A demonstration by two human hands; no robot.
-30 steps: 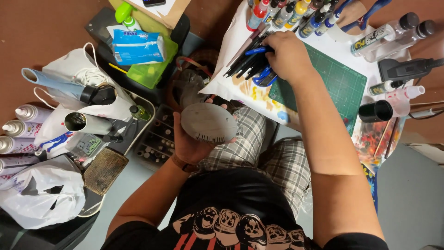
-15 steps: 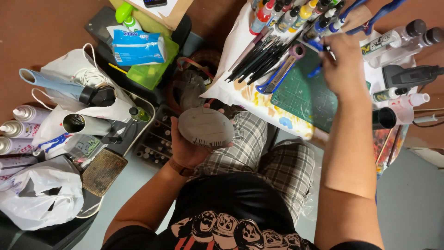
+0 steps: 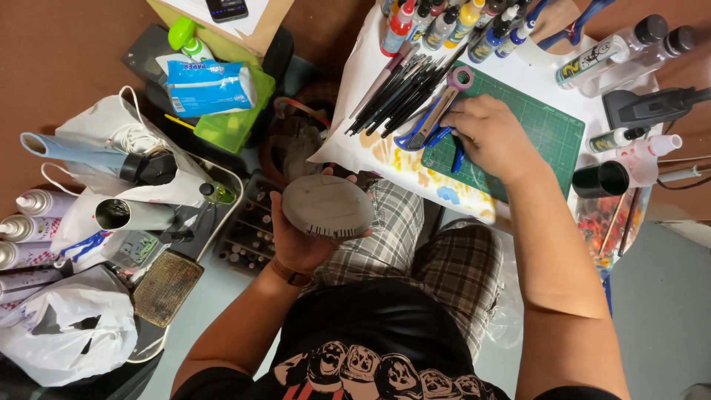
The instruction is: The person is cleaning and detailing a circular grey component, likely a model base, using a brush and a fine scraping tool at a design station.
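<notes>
A desk [image 3: 518,67] covered in white paper fills the upper right, with a green mat [image 3: 548,137] lying in its middle. Along the desk's far edge stands a row of paint bottles [image 3: 452,22]; a fan of dark brushes [image 3: 400,92] lies near the left edge, just left of the mat. At the right edge sit a black cup [image 3: 601,179] and a black tool [image 3: 652,107].

The right hand [image 3: 492,141] rests on the mat's left part, fingers curled together over a blue cutter [image 3: 426,126] that lies across the mat's left edge; whether it grips the cutter or only touches it cannot be told.

The left hand [image 3: 296,237] is off the desk, below its near left corner and above the lap. Its fingers are clamped from beneath on a grey oval shell [image 3: 328,206], thumb at the far rim, the shell's flat side turned up.

On the floor to the left lie white bags [image 3: 70,333], spray cans [image 3: 26,230] and a green box [image 3: 237,115] with a tissue pack [image 3: 207,85] on it.
</notes>
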